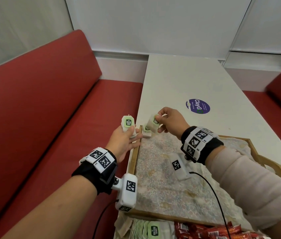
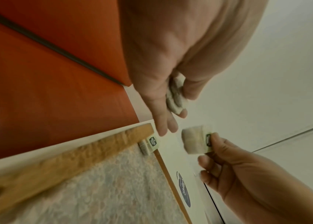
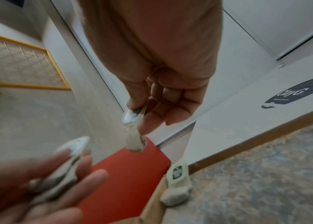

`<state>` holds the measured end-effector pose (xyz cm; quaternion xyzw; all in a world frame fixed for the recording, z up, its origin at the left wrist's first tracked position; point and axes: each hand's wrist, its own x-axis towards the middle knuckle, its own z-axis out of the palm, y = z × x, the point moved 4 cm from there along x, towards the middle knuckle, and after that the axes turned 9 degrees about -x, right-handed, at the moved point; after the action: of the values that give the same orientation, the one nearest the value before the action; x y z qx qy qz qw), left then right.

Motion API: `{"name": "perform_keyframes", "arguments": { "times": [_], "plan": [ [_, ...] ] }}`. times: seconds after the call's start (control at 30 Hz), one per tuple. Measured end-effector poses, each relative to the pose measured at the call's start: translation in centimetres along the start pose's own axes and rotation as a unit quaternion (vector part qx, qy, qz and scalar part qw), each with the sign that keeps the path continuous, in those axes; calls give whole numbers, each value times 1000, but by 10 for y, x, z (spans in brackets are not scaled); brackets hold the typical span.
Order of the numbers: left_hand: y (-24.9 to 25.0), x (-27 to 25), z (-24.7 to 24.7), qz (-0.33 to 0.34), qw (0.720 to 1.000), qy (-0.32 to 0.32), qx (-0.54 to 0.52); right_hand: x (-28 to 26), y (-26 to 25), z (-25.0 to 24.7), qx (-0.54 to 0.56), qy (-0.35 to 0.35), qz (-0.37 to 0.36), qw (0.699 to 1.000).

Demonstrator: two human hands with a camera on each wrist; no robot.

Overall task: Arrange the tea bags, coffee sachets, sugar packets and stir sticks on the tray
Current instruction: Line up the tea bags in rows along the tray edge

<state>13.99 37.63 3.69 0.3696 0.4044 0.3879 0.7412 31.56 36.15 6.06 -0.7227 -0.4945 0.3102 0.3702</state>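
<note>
Head view: right hand (image 1: 169, 121) above tray (image 1: 135, 156) corner, pinching tea bag (image 1: 153, 124).

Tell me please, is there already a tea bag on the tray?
Yes, one tea bag sits in the far left corner of the tray.

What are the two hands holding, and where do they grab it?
Each holds white tea bags: right hand pinches one by its green tag; left hand grips its bags' lower part.

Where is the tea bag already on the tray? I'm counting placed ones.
Head view: the tea bag lies in the tray's far-left corner, just beyond the left hand.
</note>
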Motion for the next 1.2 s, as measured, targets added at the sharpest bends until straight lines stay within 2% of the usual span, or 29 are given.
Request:
{"name": "perform_keyframes", "arguments": {
  "times": [0.1,0.3,0.37,0.6,0.9,1.03,1.2],
  "plan": [
    [-1,4,-3,4,1000,10,-4,11,17,8,-61,-9,17,998],
    [-3,11,-6,1,1000,7,-3,26,31,38,-150,-111,8,982],
    [-4,13,-8,-1,1000,7,-2,31,34,44,-173,-124,12,977],
    [-8,17,-11,-4,1000,9,-1,50,41,49,-230,-46,35,972],
    [-9,16,-12,-8,1000,7,-3,56,43,54,-242,-4,48,969],
    [-10,16,-13,-17,1000,4,-12,51,42,49,-225,28,40,973],
    [-8,13,-12,-45,997,-10,-61,37,34,42,-220,43,-11,974]
  ]
}}
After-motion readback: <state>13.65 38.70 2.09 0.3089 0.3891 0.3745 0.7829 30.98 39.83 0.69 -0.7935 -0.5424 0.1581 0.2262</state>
